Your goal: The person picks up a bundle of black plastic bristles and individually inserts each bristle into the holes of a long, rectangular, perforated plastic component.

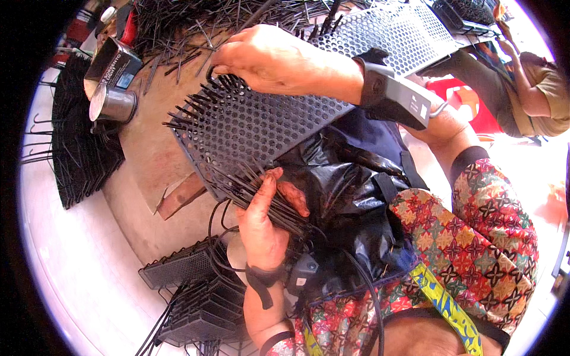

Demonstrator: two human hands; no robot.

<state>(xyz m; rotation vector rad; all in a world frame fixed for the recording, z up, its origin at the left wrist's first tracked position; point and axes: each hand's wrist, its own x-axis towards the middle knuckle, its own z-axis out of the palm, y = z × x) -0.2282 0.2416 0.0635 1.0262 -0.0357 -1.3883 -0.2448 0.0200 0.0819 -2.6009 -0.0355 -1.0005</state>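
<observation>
A dark perforated panel (267, 118) with rows of round holes lies tilted in front of me. Thin black sticks (196, 107) stand up in the holes along its far left edge. My left hand (264, 222), below the panel's near edge, is closed around a bundle of thin black sticks (237, 187). My right hand (255, 59) is over the panel's far corner, its fingers curled down among the standing sticks. What its fingertips pinch is hidden. Black shiny cloth (332, 184) covers my lap beside the panel.
Loose black sticks (178, 29) lie heaped at the back. A lighter perforated panel (386, 35) is behind my right wrist. A metal can (113, 104) and dark box (116, 62) stand at left. Black racks (202, 308) are lower left. Another person (528, 89) sits far right.
</observation>
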